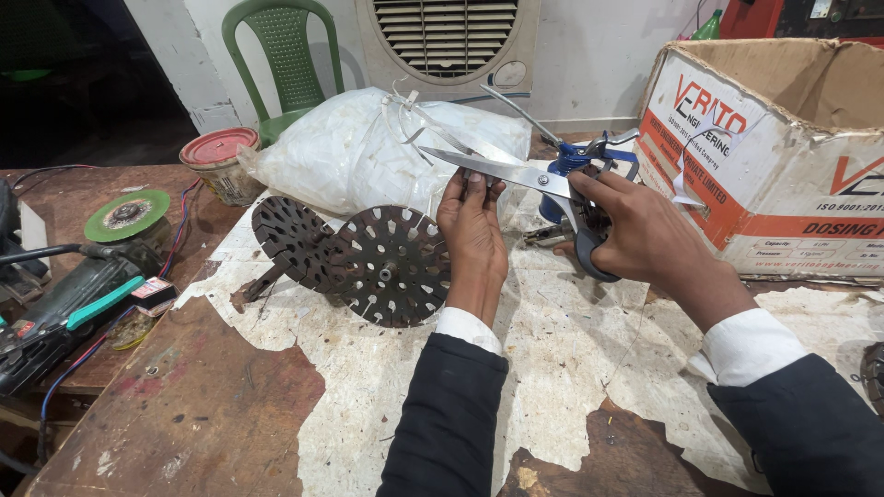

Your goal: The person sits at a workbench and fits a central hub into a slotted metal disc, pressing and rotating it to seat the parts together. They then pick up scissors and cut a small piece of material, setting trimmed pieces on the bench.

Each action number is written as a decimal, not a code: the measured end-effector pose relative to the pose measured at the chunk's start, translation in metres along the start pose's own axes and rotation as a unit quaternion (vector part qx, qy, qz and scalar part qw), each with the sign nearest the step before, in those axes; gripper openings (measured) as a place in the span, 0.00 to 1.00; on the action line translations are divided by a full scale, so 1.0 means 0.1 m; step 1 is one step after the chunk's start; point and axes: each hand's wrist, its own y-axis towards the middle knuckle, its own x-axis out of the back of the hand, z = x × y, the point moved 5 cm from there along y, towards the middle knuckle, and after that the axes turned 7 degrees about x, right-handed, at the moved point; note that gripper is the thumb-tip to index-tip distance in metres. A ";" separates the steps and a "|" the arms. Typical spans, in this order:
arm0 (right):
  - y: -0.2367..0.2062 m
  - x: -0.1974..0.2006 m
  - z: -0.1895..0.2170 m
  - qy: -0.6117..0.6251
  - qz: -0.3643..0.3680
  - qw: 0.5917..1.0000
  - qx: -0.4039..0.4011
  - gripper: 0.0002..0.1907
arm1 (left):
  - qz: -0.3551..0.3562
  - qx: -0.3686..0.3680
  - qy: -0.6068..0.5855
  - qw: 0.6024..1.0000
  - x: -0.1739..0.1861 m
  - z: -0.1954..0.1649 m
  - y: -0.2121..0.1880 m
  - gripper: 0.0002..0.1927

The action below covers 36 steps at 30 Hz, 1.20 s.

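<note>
At the far left of the worn wooden workbench [198, 414] lies an angle grinder [55, 308] with a teal grip, and behind it a green grinding disc [128, 214]. Further back stands a tin with a red lid [219, 163], beside a bulging white plastic sack [368, 147] tied with white strapping. A green plastic chair [284, 60] stands at the pale wall, next to an air cooler's louvred front [448, 37]. Torn white paper covers the middle of the bench, and on it rest two dark perforated metal discs [354, 258] joined on a shaft. Just to their right the left hand [474, 235] is raised, its fingertips pinched on a small white strip at the scissor blades. The right hand [640, 230] is closed through the dark handles of the large scissors [516, 173], whose blades are parted and point left. Behind them is a blue tool [571, 166], partly hidden. A torn cardboard box [783, 147], white and orange, fills the right.
</note>
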 end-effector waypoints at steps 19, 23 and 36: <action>0.05 0.00 0.03 0.011 0.003 1.000 -0.004 0.50 | 0.007 0.006 0.022 1.000 -0.02 -0.04 -0.01 0.13; 0.06 -0.02 0.02 0.002 0.021 0.999 -0.030 0.51 | 0.007 0.006 0.021 1.000 -0.03 -0.04 -0.02 0.12; 0.09 0.05 0.08 -0.036 0.050 0.997 -0.037 0.53 | 0.005 -0.008 0.029 1.000 -0.03 -0.05 -0.01 0.12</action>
